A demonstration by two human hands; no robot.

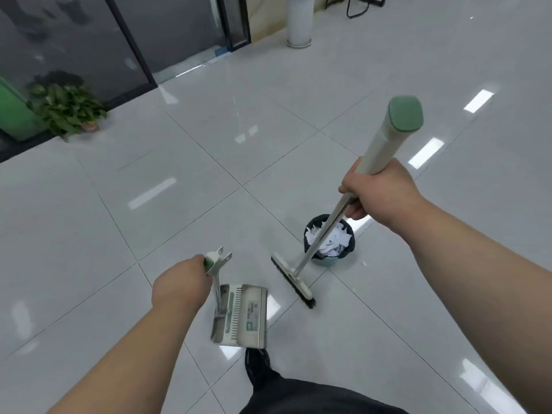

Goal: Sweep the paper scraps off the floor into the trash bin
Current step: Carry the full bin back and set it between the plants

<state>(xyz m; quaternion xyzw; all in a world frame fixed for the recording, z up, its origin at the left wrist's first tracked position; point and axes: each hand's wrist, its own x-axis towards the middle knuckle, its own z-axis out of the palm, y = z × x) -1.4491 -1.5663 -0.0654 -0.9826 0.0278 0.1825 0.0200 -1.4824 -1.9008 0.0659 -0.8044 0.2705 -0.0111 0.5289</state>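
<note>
Left hand (179,289): fingers out of sight behind its back, closed round the grip of the dustpan (242,316); forearm cut by the bottom edge. Dustpan: smeared with blur, label print unreadable. Right hand (380,194): covers a stretch of the broom (294,280) handle; forearm runs off the right edge. Trash bin (324,261): broom shaft crosses it, hiding a strip of the paper scraps (334,237). White speck (363,263) just right of the bin: too small to identify. Shoe (257,363): toe meets the dustpan's near edge, overlap unclear; leg cut at the bottom edge. Plant (68,107): pot largely buried in leaves. Column (299,19) and chair legs (358,7): cut off by the top edge.
</note>
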